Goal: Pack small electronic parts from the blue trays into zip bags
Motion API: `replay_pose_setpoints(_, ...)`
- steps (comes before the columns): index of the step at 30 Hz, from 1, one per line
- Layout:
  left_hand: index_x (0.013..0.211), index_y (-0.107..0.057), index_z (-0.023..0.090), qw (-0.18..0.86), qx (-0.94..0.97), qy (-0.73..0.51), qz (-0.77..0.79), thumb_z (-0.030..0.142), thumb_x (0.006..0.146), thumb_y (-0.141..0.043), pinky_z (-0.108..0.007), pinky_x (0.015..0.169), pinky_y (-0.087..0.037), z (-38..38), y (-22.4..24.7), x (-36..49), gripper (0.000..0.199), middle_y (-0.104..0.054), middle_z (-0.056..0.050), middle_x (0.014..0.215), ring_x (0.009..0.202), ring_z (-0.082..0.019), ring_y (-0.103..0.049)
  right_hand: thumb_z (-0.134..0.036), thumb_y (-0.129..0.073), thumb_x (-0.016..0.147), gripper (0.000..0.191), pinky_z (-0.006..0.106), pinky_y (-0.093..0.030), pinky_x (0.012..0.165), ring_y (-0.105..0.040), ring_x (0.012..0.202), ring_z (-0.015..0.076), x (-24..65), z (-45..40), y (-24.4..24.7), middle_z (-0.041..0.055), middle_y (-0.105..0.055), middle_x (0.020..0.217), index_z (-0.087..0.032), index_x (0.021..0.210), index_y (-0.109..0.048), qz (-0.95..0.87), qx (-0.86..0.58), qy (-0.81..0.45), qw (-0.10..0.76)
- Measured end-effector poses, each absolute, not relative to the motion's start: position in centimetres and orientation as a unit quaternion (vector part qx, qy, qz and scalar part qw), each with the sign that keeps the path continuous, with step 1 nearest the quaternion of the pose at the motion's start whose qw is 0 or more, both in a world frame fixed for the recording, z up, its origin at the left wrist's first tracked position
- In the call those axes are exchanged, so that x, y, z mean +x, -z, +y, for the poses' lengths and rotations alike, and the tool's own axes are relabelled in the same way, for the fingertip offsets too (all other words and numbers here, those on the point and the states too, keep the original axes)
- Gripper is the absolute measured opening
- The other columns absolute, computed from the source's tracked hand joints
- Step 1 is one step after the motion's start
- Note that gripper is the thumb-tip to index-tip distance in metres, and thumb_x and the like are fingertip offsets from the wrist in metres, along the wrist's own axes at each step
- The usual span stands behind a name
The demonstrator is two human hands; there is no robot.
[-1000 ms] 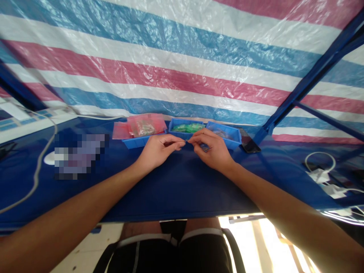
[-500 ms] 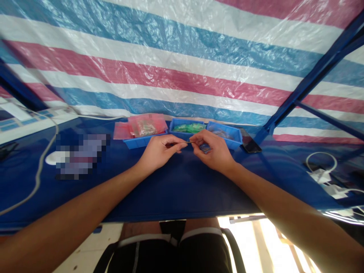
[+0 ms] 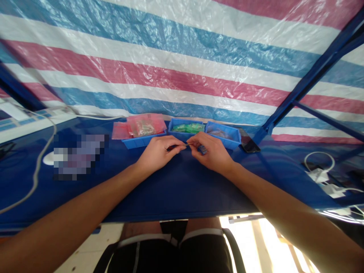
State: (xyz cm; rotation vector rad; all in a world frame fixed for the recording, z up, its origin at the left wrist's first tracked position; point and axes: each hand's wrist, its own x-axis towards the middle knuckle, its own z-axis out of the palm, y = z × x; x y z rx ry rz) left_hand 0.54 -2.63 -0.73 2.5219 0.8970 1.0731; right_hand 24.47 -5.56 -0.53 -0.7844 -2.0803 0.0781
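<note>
- Clamped shut: the grip of the bare left hand, thumb and forefinger closed on one end of a thin, dark metal pin, held at the middle of the view.
- Also closed: the grip of the bare right hand, fingertips placed at the pin's other end, with a small blue plastic piece held against the same hand; exact shape too small to tell.
- Pin's place: held up just above the table, between both hands, resting on nothing.
- Likely handling, as judged from its look: very light, stiff, slippery and easily dropped; safest hold probably a fingertip pinch along the shaft, near the middle.
- Placed at 11 o'clock from the hands: a shallow blue plastic tray under clear pink plastic bags.
- Placed at 12 o'clock: a second blue plastic tray filled with green packets.
- Placed at 1 o'clock: a third blue plastic tray, just beside a black smartphone at 2 o'clock.
- Laid at 9 o'clock: a thin white cable beside a pixelated, unreadable patch.
- Laid at 3 o'clock: a white plug charger.
- Spread beneath everything: a dark blue cloth-covered table; hung behind it, a pink, white and blue striped plastic tarpaulin.
</note>
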Motion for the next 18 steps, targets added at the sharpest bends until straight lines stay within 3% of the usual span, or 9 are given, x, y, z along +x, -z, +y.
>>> replay_pose_setpoints(3,0.11,-0.085,0.021,0.092,0.881,-0.362,0.289,0.037,0.107,-0.067,-0.029,0.09,-0.058,-2.55,0.94,0.47,0.024,-0.085,-0.005,0.109,0.097,-0.02,-0.079,-0.01,-0.06,0.099,0.021,0.035,-0.061,0.081,-0.071,0.084,0.02,24.48,-5.56,0.39,0.0056,-0.073,0.096,-0.022,0.114,-0.069,-0.847,-0.302,-0.022,0.438)
replay_pose_setpoints(9,0.118,-0.084,0.024,0.091,0.895,-0.341,0.273,0.039,0.109,-0.062,-0.027,0.084,-0.059,-2.53,1.29,0.23,0.028,-0.086,-0.004,0.105,0.089,-0.019,-0.08,-0.01,-0.056,0.103,0.024,0.038,-0.061,0.087,-0.072,0.094,0.022,24.47,-5.7,0.31,0.008,-0.075,0.102,-0.022,0.119,-0.069,-0.87,-0.254,-0.026,0.421)
replay_pose_setpoints(12,0.116,-0.084,0.023,0.095,0.897,-0.337,0.27,0.039,0.11,-0.06,-0.027,0.088,-0.059,-2.7,1.14,0.25,0.029,-0.086,-0.004,0.11,0.095,-0.019,-0.081,-0.013,-0.059,0.105,0.023,0.04,-0.062,0.093,-0.074,0.102,0.0228,24.44,-5.68,0.61,0.0084,-0.079,0.11,-0.024,0.122,-0.071,-0.863,-0.252,-0.033,0.436)
replay_pose_setpoints(18,0.116,-0.085,0.024,0.112,0.887,-0.35,0.279,0.036,0.109,-0.062,-0.025,0.082,-0.058,-2.84,0.95,0.34,0.027,-0.086,-0.003,0.102,0.087,-0.018,-0.08,-0.022,-0.07,0.104,0.013,0.041,-0.062,0.093,-0.075,0.1,0.0231,23.98,-5.54,1.1,0.0057,-0.081,0.108,-0.026,0.115,-0.076,-0.816,-0.299,-0.075,0.489)
